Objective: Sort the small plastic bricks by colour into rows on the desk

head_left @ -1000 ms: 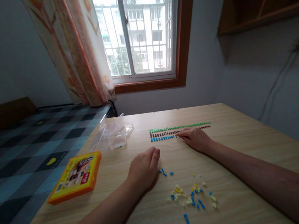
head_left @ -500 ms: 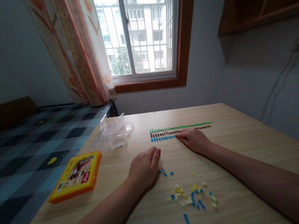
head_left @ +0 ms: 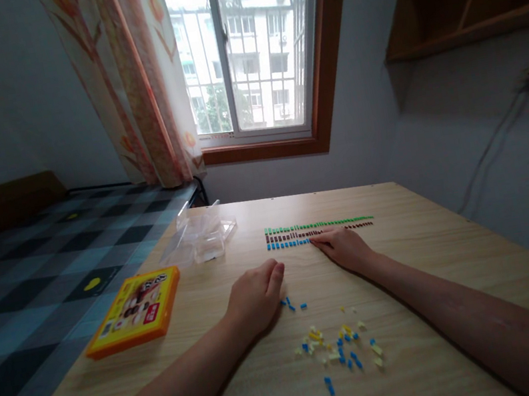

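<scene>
Three neat rows of tiny bricks lie on the wooden table [head_left: 430,251]: a green row [head_left: 319,224], a dark brown row [head_left: 286,237] and a short blue row [head_left: 287,245]. My right hand [head_left: 344,247] rests at the right end of the blue row, fingers pinched together on the tabletop; whatever sits under the fingertips is hidden. My left hand [head_left: 255,294] lies loosely curled on the table, holding nothing that shows, just left of three stray blue bricks [head_left: 292,304]. A scattered heap of blue and yellow bricks [head_left: 340,346] sits nearer to me.
A clear plastic box [head_left: 200,236] stands at the table's far left. An orange and yellow flat box [head_left: 134,311] lies at the left edge. A bed with a checked cover [head_left: 29,278] adjoins the table. Window, curtain and a wall shelf lie behind.
My right hand has crept slightly up and left along the blue row. The left hand has stayed put.
</scene>
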Tool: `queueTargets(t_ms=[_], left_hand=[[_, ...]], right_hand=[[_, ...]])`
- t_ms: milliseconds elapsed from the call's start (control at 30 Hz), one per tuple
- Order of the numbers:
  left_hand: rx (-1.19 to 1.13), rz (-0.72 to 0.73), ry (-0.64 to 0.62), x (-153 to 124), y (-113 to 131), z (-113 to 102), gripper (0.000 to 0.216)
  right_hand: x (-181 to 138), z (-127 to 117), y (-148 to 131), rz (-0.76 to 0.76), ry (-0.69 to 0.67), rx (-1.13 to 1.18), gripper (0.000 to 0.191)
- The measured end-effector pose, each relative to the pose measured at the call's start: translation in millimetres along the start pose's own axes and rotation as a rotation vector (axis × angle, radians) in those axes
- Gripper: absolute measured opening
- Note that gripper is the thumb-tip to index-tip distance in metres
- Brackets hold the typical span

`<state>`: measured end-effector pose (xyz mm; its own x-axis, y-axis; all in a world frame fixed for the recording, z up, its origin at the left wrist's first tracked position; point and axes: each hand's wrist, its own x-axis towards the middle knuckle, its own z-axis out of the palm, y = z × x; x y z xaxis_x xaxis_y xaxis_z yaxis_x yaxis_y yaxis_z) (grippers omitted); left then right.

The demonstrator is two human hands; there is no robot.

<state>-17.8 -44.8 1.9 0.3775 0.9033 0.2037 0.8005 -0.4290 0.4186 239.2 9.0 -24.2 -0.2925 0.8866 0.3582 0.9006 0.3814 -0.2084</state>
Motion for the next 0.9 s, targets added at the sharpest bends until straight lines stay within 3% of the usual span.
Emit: queueTargets(t_ms=[767,900], left_hand=[[0.048,0.002,-0.005,-0.5,2.9,-2.1,0.042],[0.039,-0.001,-0.001,-0.2,2.8,-2.5,0.041]], right_hand=[[-1.1,2.9,0.2,-0.043,0.058,0.014,0.029],[-7.0,-2.3,-7.1,-0.143,0.108,0.115,0.027]])
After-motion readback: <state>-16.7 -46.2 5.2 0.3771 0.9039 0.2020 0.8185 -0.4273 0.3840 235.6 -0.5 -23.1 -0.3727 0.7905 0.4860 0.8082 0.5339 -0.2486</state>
